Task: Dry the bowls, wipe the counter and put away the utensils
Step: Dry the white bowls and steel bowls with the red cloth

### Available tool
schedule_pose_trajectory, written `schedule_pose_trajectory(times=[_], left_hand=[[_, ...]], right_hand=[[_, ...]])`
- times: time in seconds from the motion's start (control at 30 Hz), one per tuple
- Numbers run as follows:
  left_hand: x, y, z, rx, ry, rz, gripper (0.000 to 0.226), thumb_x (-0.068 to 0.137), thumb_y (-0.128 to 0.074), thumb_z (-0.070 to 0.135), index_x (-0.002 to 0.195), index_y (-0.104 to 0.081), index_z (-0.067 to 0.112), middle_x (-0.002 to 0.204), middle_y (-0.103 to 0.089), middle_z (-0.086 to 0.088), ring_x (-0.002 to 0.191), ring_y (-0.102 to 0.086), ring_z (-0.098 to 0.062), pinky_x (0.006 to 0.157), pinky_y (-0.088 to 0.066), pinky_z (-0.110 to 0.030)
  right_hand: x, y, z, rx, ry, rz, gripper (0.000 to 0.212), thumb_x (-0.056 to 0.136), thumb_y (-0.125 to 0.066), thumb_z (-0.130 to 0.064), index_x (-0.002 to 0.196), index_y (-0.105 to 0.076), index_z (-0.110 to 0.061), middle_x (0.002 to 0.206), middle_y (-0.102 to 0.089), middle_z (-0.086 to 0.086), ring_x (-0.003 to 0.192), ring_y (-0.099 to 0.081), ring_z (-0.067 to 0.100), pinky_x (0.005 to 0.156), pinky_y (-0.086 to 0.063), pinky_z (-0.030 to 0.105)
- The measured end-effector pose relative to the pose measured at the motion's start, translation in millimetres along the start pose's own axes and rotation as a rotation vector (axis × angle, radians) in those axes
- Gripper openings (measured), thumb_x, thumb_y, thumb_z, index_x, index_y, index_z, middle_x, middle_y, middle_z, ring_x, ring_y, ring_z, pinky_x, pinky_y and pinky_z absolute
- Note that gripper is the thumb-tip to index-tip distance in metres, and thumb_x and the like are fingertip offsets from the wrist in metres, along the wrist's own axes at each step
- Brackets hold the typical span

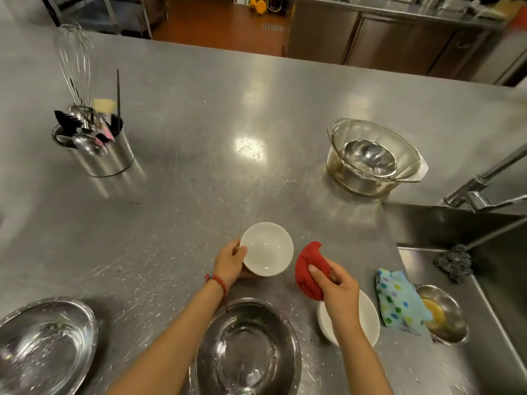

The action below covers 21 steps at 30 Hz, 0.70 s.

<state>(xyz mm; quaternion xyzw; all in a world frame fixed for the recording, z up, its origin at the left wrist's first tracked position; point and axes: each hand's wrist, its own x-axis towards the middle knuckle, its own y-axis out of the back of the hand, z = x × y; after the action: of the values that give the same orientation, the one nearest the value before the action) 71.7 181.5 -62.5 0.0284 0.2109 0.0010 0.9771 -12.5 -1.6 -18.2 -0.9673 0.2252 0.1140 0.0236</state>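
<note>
Nearest me, two wet steel bowls wait: one straight below my arms [248,349] and one at the left edge [42,343], both beaded with water. A second white bowl [368,317] sits just under my right wrist, with a spotted cloth [399,302] beside it at the sink's lip and a small steel dish [443,315] touching that cloth.

My hands are apart. My left hand [229,262] grips the near rim of the white bowl [268,249], thumb over the edge, tilting it toward the right. My right hand [336,283] holds the bunched red cloth [309,270], just beside the bowl but not yet touching it.

I judge the step is drying this bowl. To do it well I should keep my left grip firm on the rim, push the cloth into the bottom and sweep round the wall, then turn the bowl to catch the outside and foot. The cloth should be spread a bit, not wadded tight.

Further off, the counter [185,181] is speckled with droplets and still needs wiping. A glass bowl with a steel one nested inside [370,158] stands at the far right; the utensil holder [105,149] with whisk [74,58] stands far left.
</note>
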Motion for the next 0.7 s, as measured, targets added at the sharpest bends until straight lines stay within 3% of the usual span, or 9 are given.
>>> schedule_pose_trajectory(times=[0.07,0.17,0.27,0.43,0.53,0.63,0.7], left_hand=[[-3,0,5,0.005,-0.067,-0.009,0.014,0.092,-0.045,0.012,0.099,-0.054,0.020,0.098,-0.058,-0.005,0.098,-0.057,-0.030,0.055,-0.054,-0.026],[-12,-2,15,-0.132,-0.088,-0.074,0.019,0.092,-0.044,0.012,0.099,-0.056,0.025,0.099,-0.059,0.001,0.091,-0.058,-0.020,0.050,-0.057,-0.029],[-24,-6,21,-0.211,-0.090,-0.079,0.022,0.093,-0.042,0.016,0.094,-0.059,0.029,0.101,-0.062,-0.003,0.091,-0.060,-0.023,0.051,-0.056,-0.029],[-46,-17,19,-0.282,-0.068,-0.075,0.020,0.094,-0.039,0.017,0.093,-0.057,0.027,0.102,-0.058,-0.011,0.089,-0.060,-0.027,0.049,-0.056,-0.033],[-59,-21,20,-0.271,-0.053,-0.093,0.016,0.094,-0.038,0.021,0.095,-0.054,0.024,0.100,-0.059,-0.014,0.083,-0.064,-0.027,0.049,-0.055,-0.033],[-68,-26,20,-0.220,-0.078,-0.094,0.013,0.094,-0.039,0.020,0.101,-0.049,0.016,0.094,-0.059,-0.013,0.071,-0.064,-0.018,0.044,-0.052,-0.025],[-73,-31,23,-0.162,-0.127,-0.090,0.015,0.094,-0.039,0.018,0.107,-0.046,0.017,0.093,-0.058,-0.010,0.069,-0.062,-0.014,0.044,-0.051,-0.019]], right_hand=[[-1,-1,-3,0.019,0.017,-0.004,0.030,0.077,-0.070,-0.011,0.104,-0.067,-0.024,0.088,-0.073,-0.007,0.079,-0.070,0.006,0.061,-0.052,0.012],[-5,-5,-12,0.077,0.078,-0.023,0.033,0.077,-0.070,-0.009,0.107,-0.067,-0.020,0.088,-0.075,-0.007,0.082,-0.070,0.007,0.063,-0.052,0.013],[-9,-11,-27,0.108,0.151,-0.043,0.035,0.076,-0.070,-0.009,0.110,-0.066,-0.018,0.091,-0.074,-0.011,0.086,-0.069,0.007,0.066,-0.052,0.012],[-18,-23,-41,0.036,0.222,-0.072,0.037,0.076,-0.072,-0.016,0.101,-0.063,-0.041,0.103,-0.069,-0.010,0.092,-0.066,0.004,0.072,-0.052,0.012],[-22,-28,-41,-0.258,0.291,-0.039,0.036,0.078,-0.071,-0.022,0.100,-0.060,-0.048,0.104,-0.065,-0.018,0.092,-0.062,-0.003,0.078,-0.051,0.013],[-20,-34,-39,-0.680,0.348,-0.011,0.038,0.085,-0.063,-0.025,0.122,-0.056,-0.025,0.121,-0.062,0.001,0.105,-0.058,0.016,0.091,-0.047,0.029],[-20,-42,-35,-0.988,0.294,-0.063,0.037,0.091,-0.054,-0.025,0.127,-0.050,-0.018,0.126,-0.057,0.007,0.107,-0.056,0.026,0.090,-0.046,0.035]])
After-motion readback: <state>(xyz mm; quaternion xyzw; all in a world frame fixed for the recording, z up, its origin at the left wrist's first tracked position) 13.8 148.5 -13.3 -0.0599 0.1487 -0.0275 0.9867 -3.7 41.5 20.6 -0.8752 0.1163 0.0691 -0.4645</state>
